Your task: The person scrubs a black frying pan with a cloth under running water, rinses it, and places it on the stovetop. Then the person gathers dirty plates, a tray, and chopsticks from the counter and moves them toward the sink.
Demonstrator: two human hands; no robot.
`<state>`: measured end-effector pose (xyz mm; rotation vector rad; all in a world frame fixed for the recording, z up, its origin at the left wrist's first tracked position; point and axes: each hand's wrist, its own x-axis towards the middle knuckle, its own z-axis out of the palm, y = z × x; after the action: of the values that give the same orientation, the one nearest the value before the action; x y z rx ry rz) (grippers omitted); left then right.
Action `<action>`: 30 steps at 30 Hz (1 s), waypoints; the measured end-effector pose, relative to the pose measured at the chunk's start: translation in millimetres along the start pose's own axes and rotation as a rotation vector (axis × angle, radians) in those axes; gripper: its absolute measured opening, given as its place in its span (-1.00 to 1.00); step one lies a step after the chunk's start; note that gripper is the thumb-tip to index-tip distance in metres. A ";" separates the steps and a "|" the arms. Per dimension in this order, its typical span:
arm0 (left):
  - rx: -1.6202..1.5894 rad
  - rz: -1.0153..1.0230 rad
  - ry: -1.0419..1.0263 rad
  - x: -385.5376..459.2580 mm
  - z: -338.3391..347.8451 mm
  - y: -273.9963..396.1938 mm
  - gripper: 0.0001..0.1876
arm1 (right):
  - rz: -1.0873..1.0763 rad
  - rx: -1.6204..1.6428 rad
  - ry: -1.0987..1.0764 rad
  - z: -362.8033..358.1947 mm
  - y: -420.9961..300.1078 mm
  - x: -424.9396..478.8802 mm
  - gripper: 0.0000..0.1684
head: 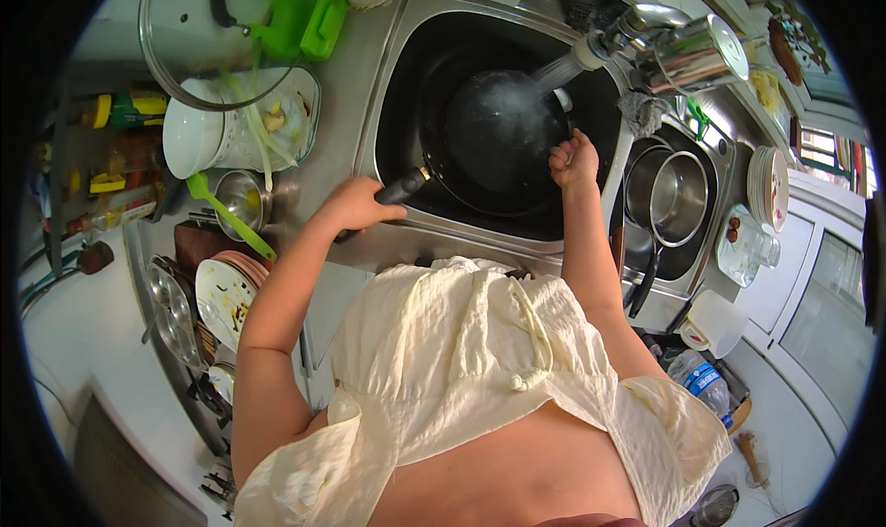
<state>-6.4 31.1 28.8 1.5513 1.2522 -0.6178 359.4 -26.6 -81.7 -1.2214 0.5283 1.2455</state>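
Note:
A black wok (484,174) lies in the large sink basin (405,98), with water from the faucet (592,49) spraying into it. My left hand (360,205) grips the wok's black handle (405,186) over the front left edge of the sink. My right hand (576,161) is at the right side of the wok with its fingers curled in. Whether those fingers hold anything is hidden. A small pale piece (562,99) shows beyond them, too unclear to name.
Steel pots (677,198) fill the smaller right basin. A grey cloth (644,112) hangs between the basins. Left of the sink are white bowls (194,136), a glass lid (149,49), a green spatula (232,215) and soiled plates (225,298). Stacked plates (767,188) stand at right.

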 end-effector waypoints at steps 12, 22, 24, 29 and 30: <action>-1.421 -0.006 -0.699 -39.9 23.6 25.4 -0.84 | -0.148 0.065 -0.162 -14.2 -25.9 -52.8 -0.56; -0.495 0.119 0.020 -100.9 -0.2 64.8 -0.77 | -0.113 0.054 -0.132 -17.9 -12.1 -54.6 -0.54; -0.419 0.127 0.070 -103.8 -7.1 62.7 -0.78 | -0.103 0.049 -0.147 -18.6 -11.3 -52.3 -0.53; -0.628 0.095 -0.018 -107.6 -12.9 62.0 -0.77 | -0.085 0.046 -0.132 -16.5 -11.4 -49.8 -0.53; -0.696 0.097 -0.053 -106.6 -14.5 62.3 -0.77 | -0.089 0.039 -0.124 -15.7 -11.2 -49.7 -0.54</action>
<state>12.9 3.5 148.4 0.9948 1.1739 -0.1244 358.6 -59.9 -40.0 -1.1151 0.4010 1.2210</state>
